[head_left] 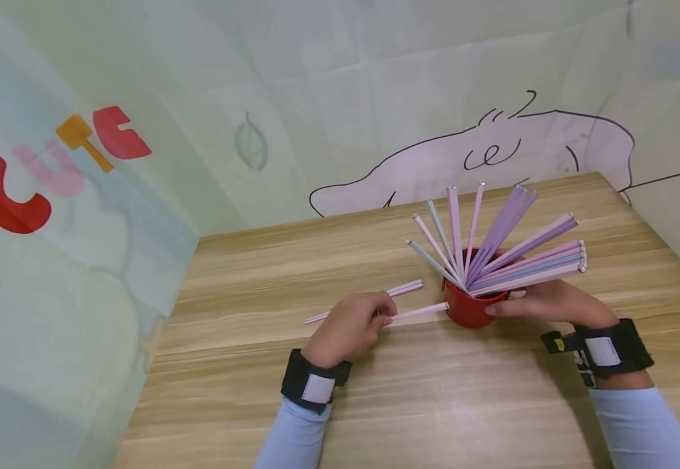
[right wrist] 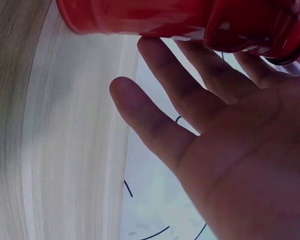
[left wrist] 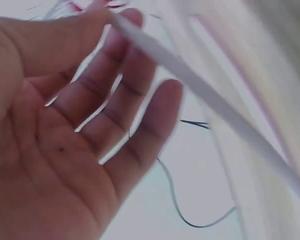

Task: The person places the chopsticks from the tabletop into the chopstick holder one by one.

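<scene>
My left hand (head_left: pixel 348 329) pinches a pale pink straw (head_left: pixel 419 312) between thumb and fingertips, its far end close to a small red bucket (head_left: pixel 471 311). In the left wrist view that straw (left wrist: pixel 205 92) slants down to the right from the pinch, while the other fingers are loosely bent. At the bucket's right side is my right hand (head_left: pixel 557 303), thumb against the front and fingers reaching behind. The right wrist view has its fingertips at the red wall (right wrist: pixel 155 20). Pink, purple and blue straws (head_left: pixel 501 228) fan out of the bucket.
A couple of loose straws (head_left: pixel 404 288) lie on the wooden table (head_left: pixel 246 280) behind the left hand, partly covered by it. A printed cloth backdrop (head_left: pixel 293 98) rises along the table's back and left edges.
</scene>
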`<state>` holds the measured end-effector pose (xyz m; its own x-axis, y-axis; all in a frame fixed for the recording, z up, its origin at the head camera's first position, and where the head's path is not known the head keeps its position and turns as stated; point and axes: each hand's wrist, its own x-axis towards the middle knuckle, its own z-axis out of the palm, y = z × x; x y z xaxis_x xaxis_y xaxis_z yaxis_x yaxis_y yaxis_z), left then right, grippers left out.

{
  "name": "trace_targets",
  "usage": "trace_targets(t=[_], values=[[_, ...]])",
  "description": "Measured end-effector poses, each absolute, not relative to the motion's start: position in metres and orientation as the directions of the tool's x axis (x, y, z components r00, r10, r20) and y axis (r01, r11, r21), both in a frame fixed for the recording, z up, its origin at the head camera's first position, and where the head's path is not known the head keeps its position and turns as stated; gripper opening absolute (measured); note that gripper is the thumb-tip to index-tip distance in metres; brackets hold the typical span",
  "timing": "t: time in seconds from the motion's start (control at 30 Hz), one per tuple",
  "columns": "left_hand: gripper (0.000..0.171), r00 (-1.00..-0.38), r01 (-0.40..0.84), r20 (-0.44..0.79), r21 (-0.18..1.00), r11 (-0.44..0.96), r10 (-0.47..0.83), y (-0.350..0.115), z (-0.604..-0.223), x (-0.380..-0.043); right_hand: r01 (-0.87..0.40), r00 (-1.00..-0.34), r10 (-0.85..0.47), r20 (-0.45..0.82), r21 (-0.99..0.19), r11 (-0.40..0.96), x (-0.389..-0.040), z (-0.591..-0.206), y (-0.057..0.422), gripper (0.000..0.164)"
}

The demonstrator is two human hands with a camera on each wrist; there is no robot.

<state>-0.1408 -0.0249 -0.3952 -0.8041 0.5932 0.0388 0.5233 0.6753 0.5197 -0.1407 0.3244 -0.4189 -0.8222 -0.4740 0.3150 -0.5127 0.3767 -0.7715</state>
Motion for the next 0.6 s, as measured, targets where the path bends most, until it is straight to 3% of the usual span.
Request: trace_targets(t=[0.23, 0.43, 0.6], values=[[0.030, -0.764, 0.592, 0.317, 0.690, 0.416, 0.561, -0.027, -0.372, -0.133, -0.508, -0.821, -0.489, 0.294, -0.766, 0.394, -0.141, -0.415, 0.323, 0.076], [0.018, -0.790, 0.568, 0.507, 0.817, 0.102, 0.344, -0.030, -0.362, -0.132, -0.478, -0.831, -0.490, 0.261, -0.787, 0.391, -0.141, -0.413, 0.321, 0.075], [0.019, -0.814, 0.548, 0.563, 0.826, -0.128, 0.146, -0.031, -0.356, -0.130, -0.508, -0.813, -0.507, 0.287, -0.776, 0.374, -0.141, -0.411, 0.319, 0.079]])
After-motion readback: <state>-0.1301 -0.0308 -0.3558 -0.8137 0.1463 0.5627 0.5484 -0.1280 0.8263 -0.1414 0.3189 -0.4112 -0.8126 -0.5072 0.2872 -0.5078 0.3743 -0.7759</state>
